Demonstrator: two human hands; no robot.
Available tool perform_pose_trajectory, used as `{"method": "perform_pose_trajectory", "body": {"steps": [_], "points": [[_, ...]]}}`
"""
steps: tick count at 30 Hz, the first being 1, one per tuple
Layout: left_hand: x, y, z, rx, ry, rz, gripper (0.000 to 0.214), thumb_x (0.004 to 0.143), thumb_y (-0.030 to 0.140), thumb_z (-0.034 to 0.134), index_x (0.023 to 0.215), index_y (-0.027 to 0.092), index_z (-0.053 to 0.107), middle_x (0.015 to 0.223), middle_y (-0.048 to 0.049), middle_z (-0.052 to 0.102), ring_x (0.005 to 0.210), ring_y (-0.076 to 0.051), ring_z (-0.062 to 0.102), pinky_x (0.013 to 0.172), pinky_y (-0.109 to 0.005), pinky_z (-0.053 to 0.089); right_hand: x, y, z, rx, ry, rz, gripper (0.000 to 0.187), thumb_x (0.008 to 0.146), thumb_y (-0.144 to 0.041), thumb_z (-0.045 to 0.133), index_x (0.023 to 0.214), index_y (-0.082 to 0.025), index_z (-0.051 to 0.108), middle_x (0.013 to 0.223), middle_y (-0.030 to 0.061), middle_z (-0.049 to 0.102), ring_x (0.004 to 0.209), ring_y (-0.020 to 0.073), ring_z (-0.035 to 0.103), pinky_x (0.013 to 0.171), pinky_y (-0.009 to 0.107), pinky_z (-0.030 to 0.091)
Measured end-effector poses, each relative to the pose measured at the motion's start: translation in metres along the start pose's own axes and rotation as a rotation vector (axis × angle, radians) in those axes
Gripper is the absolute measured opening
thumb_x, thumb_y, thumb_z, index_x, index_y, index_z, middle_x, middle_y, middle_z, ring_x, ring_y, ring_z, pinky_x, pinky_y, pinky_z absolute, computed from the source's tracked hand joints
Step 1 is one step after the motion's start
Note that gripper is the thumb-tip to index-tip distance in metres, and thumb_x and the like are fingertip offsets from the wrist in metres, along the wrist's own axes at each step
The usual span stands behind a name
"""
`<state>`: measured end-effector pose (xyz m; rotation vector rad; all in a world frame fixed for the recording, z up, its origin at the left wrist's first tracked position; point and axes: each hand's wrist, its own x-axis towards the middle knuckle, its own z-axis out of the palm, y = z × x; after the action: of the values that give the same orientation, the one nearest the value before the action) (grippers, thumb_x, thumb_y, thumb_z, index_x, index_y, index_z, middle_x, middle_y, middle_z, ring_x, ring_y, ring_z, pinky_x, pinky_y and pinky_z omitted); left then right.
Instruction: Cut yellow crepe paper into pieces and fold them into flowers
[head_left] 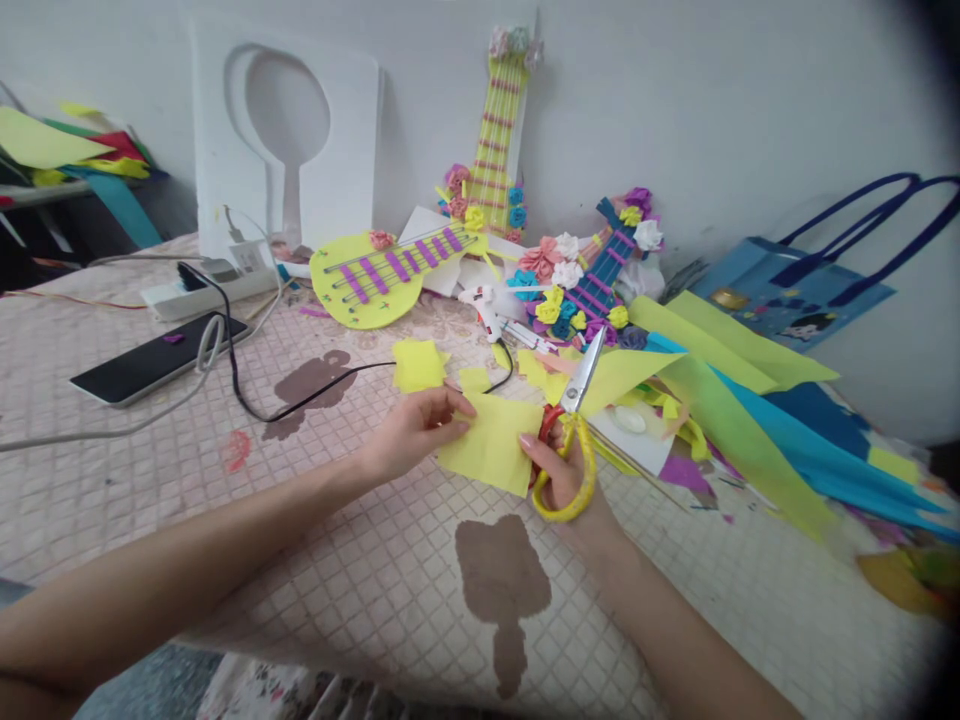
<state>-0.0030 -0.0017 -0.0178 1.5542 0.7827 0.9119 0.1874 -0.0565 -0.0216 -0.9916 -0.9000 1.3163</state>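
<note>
- The sheet (491,450) was plain yellow.
- The scissors (573,400) were silver, yellow and red.
- The cloth (375,590) was pale, latticed, brown-patched.
- The left guitar (394,268) was yellow, striped purple.
- The bag (772,280) was blue and navy.

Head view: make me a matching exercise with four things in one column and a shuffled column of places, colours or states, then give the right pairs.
Things
1. Scissors
2. Bag
3. Nearest yellow square
4. Glue gun

Places, colours, states
A. Mostly white, lying beyond both hands
B. Held by the right hand alone
C. Blue, at the back right
D. Held at its edges by the left hand and the right hand

Pairs: 1-B, 2-C, 3-D, 4-A
</note>
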Motion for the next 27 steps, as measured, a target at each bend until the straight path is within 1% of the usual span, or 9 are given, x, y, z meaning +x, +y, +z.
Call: {"method": "perform_pose_trajectory", "body": {"steps": [4,10,13,15,18,20,23,25,27], "points": [[-0.0007,-0.0015,0.0009,0.066,-0.032,-0.044,0.022,0.079,0.031,0.062,0.090,0.012,0.065,0.088,-0.0062,0.062,0.070,-0.012,0.053,0.059,-0.023,0.041,-0.0013,-0.0007,0.0015,0.000,-0.002,0.001,0.027,0.071,-0.030,0.071,0.096,-0.024,0.062,0.094,0.0032,0.071,0.085,0.0242,0.068,0.072,0.035,0.056],[0.0000,0.0026,0.0031,0.017,-0.019,-0.095,0.026,0.080,0.036,0.062,0.090,0.012,0.065,0.085,-0.0058,0.063,0.074,-0.013,0.055,0.061,-0.024,0.043,-0.0020,0.0033,-0.0006,-0.035,0.016,0.009,0.027,0.071,-0.031,0.071,0.095,-0.024,0.061,0.090,0.0017,0.071,0.076,0.0201,0.067,0.061,0.028,0.054],[0.0003,0.0034,0.0027,-0.029,-0.015,-0.115,0.026,0.074,0.033,0.068,0.091,0.013,0.064,0.084,-0.0051,0.063,0.074,-0.014,0.057,0.061,-0.024,0.044,-0.0033,0.0022,-0.0010,-0.040,0.008,0.008,0.026,0.071,-0.029,0.072,0.094,-0.024,0.062,0.088,0.0005,0.071,0.073,0.0184,0.066,0.059,0.027,0.053],[0.0001,0.0045,0.0025,-0.088,0.004,-0.106,0.033,0.071,0.029,0.072,0.099,0.014,0.061,0.084,-0.0043,0.063,0.075,-0.014,0.058,0.063,-0.025,0.045,-0.0043,0.0002,-0.0002,-0.037,0.006,-0.003,0.027,0.072,-0.028,0.072,0.097,-0.025,0.062,0.091,0.0008,0.070,0.077,0.0193,0.066,0.063,0.029,0.054],[0.0001,0.0069,0.0023,-0.229,0.044,-0.122,0.056,0.069,0.025,0.074,0.119,0.017,0.050,0.085,-0.0031,0.063,0.079,-0.015,0.061,0.067,-0.026,0.047,-0.0045,-0.0021,0.0012,-0.035,-0.003,-0.009,0.026,0.074,-0.027,0.070,0.098,-0.025,0.062,0.095,0.0022,0.069,0.082,0.0207,0.066,0.069,0.031,0.053],[0.0006,0.0071,0.0016,-0.296,0.070,-0.172,0.060,0.070,0.025,0.074,0.123,0.017,0.046,0.084,-0.0024,0.063,0.076,-0.014,0.061,0.066,-0.025,0.046,-0.0036,-0.0023,0.0010,-0.038,0.010,-0.012,0.023,0.074,-0.027,0.069,0.095,-0.025,0.061,0.094,0.0020,0.068,0.079,0.0200,0.065,0.067,0.031,0.052],[0.0025,0.0042,-0.0003,-0.349,0.070,-0.286,0.039,0.069,0.025,0.075,0.102,0.013,0.057,0.081,-0.0027,0.063,0.069,-0.011,0.059,0.062,-0.023,0.044,-0.0012,-0.0011,-0.0017,-0.057,0.044,-0.048,0.020,0.072,-0.026,0.070,0.087,-0.025,0.057,0.084,-0.0003,0.064,0.067,0.0157,0.061,0.060,0.028,0.049],[0.0038,0.0017,-0.0014,-0.432,0.059,-0.344,0.028,0.068,0.024,0.076,0.087,0.011,0.060,0.082,-0.0035,0.064,0.070,-0.011,0.060,0.065,-0.023,0.046,0.0000,-0.0004,-0.0041,-0.098,0.079,-0.091,0.019,0.071,-0.026,0.070,0.080,-0.024,0.054,0.074,-0.0031,0.058,0.057,0.0112,0.054,0.052,0.024,0.044],[0.0047,0.0002,-0.0020,-0.527,0.066,-0.369,0.025,0.066,0.021,0.076,0.082,0.011,0.061,0.082,-0.0033,0.065,0.073,-0.011,0.061,0.070,-0.024,0.048,0.0005,-0.0002,-0.0057,-0.156,0.111,-0.128,0.020,0.071,-0.026,0.070,0.077,-0.024,0.051,0.066,-0.0057,0.051,0.050,0.0084,0.046,0.046,0.022,0.039]]}}
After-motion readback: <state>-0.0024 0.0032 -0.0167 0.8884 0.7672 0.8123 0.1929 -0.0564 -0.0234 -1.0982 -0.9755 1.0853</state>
